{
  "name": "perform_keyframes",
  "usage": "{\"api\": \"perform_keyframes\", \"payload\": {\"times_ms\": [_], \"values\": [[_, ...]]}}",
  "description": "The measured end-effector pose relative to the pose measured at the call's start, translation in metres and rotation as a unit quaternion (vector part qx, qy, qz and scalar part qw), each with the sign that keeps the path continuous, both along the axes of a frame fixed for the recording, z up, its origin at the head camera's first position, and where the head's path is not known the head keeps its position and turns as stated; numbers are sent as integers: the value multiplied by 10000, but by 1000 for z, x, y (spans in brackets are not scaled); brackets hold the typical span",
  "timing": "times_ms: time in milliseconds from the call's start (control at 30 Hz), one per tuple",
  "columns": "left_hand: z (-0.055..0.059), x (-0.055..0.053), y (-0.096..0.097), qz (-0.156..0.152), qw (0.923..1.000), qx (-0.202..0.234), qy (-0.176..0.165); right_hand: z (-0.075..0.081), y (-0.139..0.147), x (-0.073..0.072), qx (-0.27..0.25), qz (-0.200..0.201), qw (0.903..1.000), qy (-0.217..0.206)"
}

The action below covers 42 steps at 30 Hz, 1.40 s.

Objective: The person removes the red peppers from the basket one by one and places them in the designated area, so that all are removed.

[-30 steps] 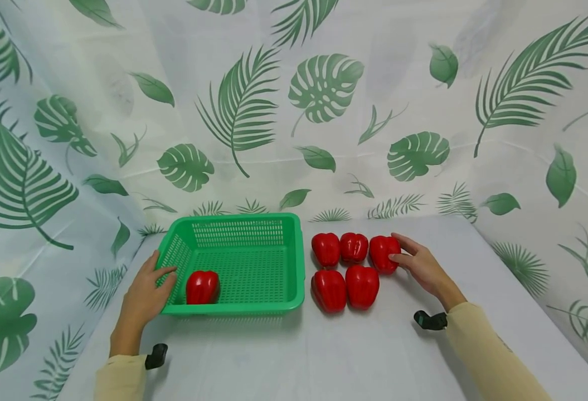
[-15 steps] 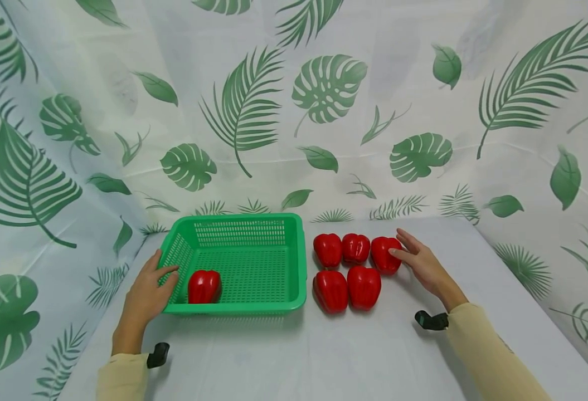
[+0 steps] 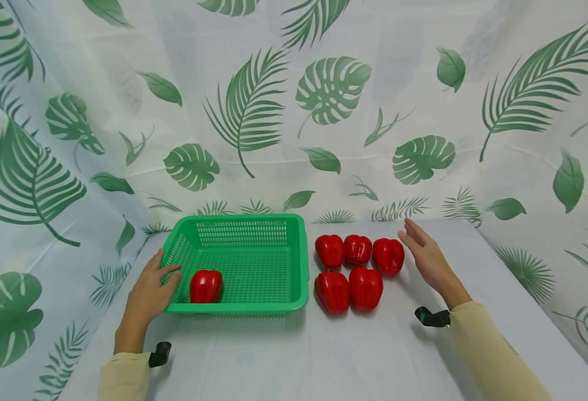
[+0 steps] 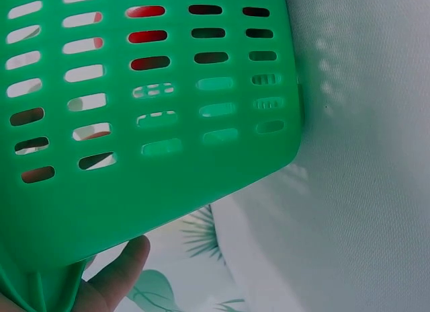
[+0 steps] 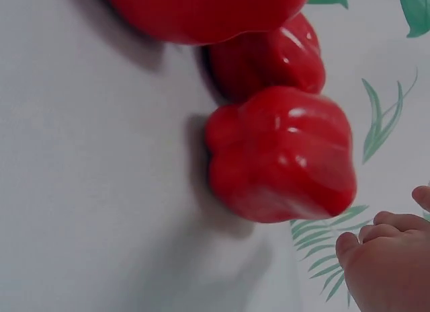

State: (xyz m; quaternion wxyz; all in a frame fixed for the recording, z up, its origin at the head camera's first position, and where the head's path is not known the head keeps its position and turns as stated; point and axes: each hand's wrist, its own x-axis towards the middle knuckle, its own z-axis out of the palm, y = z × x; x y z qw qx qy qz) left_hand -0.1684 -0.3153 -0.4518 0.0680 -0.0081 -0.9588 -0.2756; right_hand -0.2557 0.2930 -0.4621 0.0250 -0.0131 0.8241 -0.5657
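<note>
My left hand (image 3: 149, 287) holds the left rim of a green plastic basket (image 3: 304, 267) near its front corner, with fingers on both sides of the rim. In the left wrist view the basket's slotted wall (image 4: 168, 177) fills much of the frame, and a fingertip (image 4: 134, 255) shows by its edge. One red bell pepper (image 3: 205, 287) lies in the basket's front left. My right hand (image 3: 429, 262), its fingers extended, hovers just right of the rightmost back pepper (image 3: 388, 256), apart from it. In the right wrist view that pepper (image 5: 282, 157) sits with a gap to the hand (image 5: 386, 258).
Several more red bell peppers stand in two rows right of the basket, including a front one (image 3: 366, 288) and a back one (image 3: 329, 250). The white table (image 3: 283, 356) runs back to a leaf-printed cloth (image 3: 273, 184). Black cameras (image 3: 431, 317) are worn at the wrists.
My right hand has come off the rightmost pepper, moving slightly right and back, and its fingers have straightened. The left hand stays on the basket rim.
</note>
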Motion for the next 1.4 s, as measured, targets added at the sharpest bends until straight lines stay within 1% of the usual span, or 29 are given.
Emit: {"api": "perform_keyframes", "payload": {"times_ms": [100,300,467,600,867,1033,1200,1400], "values": [[0,0,0,9,10000,-7,14,5,-2,1,-149,-10,9999,78],[0,0,-1,-18,10000,35,45,17,-13,6,-775,26,9969,123],[-1,0,-1,-23,10000,40,74,27,-25,8,-979,117,9945,345],[-2,0,-1,-3,10000,35,51,33,-36,10,-1155,274,9918,471],[-2,-1,-1,1,10000,35,28,41,-62,8,-1745,488,9814,642],[-1,-1,-1,49,10000,-12,-35,46,-81,4,-1917,590,9775,648],[-1,-1,-1,56,10000,-7,-15,48,-98,1,-1917,707,9768,645],[0,-1,1,65,9999,8,-103,51,-117,-1,-1976,969,9732,665]]}}
